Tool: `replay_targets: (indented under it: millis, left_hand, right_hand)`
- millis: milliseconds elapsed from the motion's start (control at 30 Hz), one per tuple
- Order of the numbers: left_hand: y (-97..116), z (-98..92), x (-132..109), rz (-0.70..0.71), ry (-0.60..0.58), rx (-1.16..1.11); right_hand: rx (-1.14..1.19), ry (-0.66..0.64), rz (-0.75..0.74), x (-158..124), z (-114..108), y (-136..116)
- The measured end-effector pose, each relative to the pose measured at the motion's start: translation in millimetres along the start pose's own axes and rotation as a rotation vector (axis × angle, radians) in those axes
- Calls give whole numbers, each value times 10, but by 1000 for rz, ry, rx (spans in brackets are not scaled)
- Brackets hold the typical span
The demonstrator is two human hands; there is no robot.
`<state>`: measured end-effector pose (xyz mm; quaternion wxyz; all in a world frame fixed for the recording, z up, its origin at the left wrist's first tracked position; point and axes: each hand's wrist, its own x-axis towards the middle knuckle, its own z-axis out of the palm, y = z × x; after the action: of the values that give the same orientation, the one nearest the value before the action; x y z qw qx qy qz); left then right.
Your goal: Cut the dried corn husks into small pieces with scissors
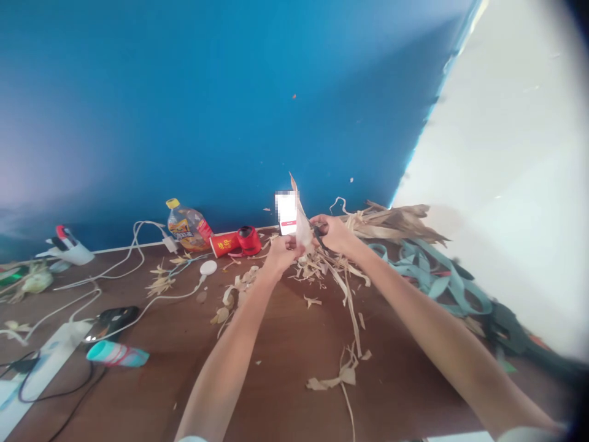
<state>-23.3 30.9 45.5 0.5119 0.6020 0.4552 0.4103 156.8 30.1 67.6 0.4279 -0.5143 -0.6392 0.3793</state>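
Blue wall [207,92] filled most of the view, w/ a white wall [506,184] to the R. Below ran the brown counter [276,380], littered. At its far R lay a dried husk bundle [396,222], and just in front of it a tangle of teal straps [437,276]. Both forearms reached out to the middle of the counter, near the blue wall. L hand [281,253]: grip pinched shut on a pale husk strip [301,224], held upright above the counter, tip pointing up, btwn the two hands. R hand [334,233]: grip closed round a dark tool [318,233], prob. scissors but too small to be sure, right against the strip. Husk scraps [331,270] lay under and in front of the hands. To the L, by the wall: a plastic bottle [186,226] on its side, a red cup [224,244] tipped over and a red tape roll [249,239] touching it. A white card [288,215] stood just behind the strip.
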Motion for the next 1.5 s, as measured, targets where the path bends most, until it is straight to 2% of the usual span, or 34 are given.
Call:
replay_targets:
  millis: [133, 267, 467, 700, 900, 1100, 1300, 1400, 1500]
  left_hand:
    - [-48, -21, 26, 65, 61, 46]
    - [-58, -26, 21, 86, 95, 31]
    - [-97, 49, 23, 10, -64, -36]
    - [-185, 50, 40, 34, -9, 53]
    - [-144, 46, 17, 7, 6, 93]
    - [-128, 32, 16, -49, -9, 97]
    - [-95, 31, -16, -52, -53, 67]
    - [-25, -26, -36, -90, -21, 67]
    - [90, -76, -63, -145, -27, 49]
  right_hand:
    - [-48, 38, -32, 0, 37, 7]
    - [-47, 9, -16, -9, 61, 2]
    - [27, -19, -11, -28, 65, 5]
    - [-40, -169, 23, -74, 98, 15]
    - [65, -252, 50, -82, 119, 23]
    - [-11, -178, 103, -47, 33, 37]
    - [-55, -144, 95, -6, -55, 91]
    - [-75, -63, 79, 0, -149, 85]
    - [-43, -45, 84, -17, -216, 29]
